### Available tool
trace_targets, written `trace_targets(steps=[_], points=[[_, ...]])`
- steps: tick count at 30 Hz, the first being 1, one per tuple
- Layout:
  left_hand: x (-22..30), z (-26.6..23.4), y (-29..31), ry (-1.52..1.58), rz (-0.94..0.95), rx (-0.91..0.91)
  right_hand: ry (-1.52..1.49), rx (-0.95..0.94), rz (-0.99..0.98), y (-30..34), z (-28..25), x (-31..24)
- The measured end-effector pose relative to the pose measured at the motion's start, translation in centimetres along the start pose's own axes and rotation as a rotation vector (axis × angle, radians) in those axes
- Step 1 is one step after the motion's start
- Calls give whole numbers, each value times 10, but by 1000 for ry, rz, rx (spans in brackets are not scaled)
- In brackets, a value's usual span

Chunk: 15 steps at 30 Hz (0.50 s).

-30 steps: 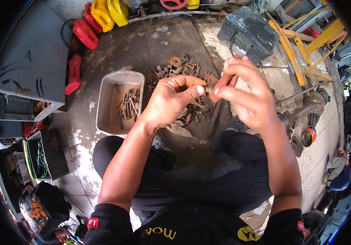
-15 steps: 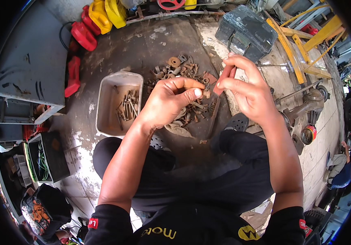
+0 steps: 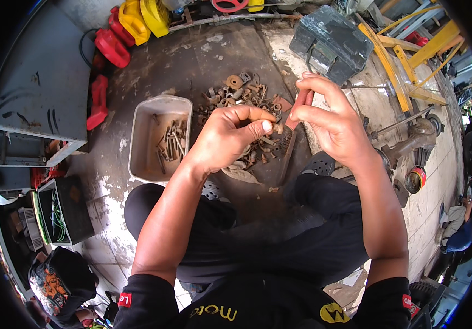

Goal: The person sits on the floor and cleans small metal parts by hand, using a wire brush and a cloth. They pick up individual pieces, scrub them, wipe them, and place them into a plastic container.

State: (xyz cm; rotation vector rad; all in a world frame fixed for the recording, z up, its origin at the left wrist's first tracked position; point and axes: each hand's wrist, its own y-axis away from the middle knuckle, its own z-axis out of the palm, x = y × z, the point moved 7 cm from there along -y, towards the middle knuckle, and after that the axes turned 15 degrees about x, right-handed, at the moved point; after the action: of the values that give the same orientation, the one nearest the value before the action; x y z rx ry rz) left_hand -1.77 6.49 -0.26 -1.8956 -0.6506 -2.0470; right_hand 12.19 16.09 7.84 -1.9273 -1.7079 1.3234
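Head view, looking down on a seated person's two hands above a stained concrete floor (image 3: 192,60). The left hand (image 3: 228,137) was curled into a narrow grip, thumb and forefinger pinched on a small bolt (image 3: 277,128) whose rusty end pointed toward the right hand (image 3: 329,123). The right hand's grip was closed on a flat reddish wire brush (image 3: 296,118), held nearly upright with its handle end between thumb and fingers and its lower end slanting down past the bolt; brush and bolt met, or nearly met, between the two grips, though actual contact could not be told. Directly beyond and beneath both grips lay a heap of rusty nuts, washers and bolts (image 3: 241,93) spread on the floor. To the left of the left grip, near but apart from it, stood a pale rectangular tray (image 3: 142,142) holding a few bolts and screws. Beyond the right grip sat a dark grey box (image 3: 332,41); to its right lay yellow bars (image 3: 406,60) and a rusty metal part (image 3: 411,142). Far beyond the left grip, red and yellow cans (image 3: 131,24) lined the edge of the floor. Below both grips, the person's knees in black trousers (image 3: 263,241) framed the work area, with a grey cabinet (image 3: 33,98) well to the left.
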Motion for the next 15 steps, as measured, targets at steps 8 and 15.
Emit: trace_targets(steps=[8, 15], points=[[4, 1, 2, -86, 25, -5, -29, 0, 43, 0, -1, -2], [0, 1, -1, -64, 38, -11, -61, -29, 62, -1, 3, 0]])
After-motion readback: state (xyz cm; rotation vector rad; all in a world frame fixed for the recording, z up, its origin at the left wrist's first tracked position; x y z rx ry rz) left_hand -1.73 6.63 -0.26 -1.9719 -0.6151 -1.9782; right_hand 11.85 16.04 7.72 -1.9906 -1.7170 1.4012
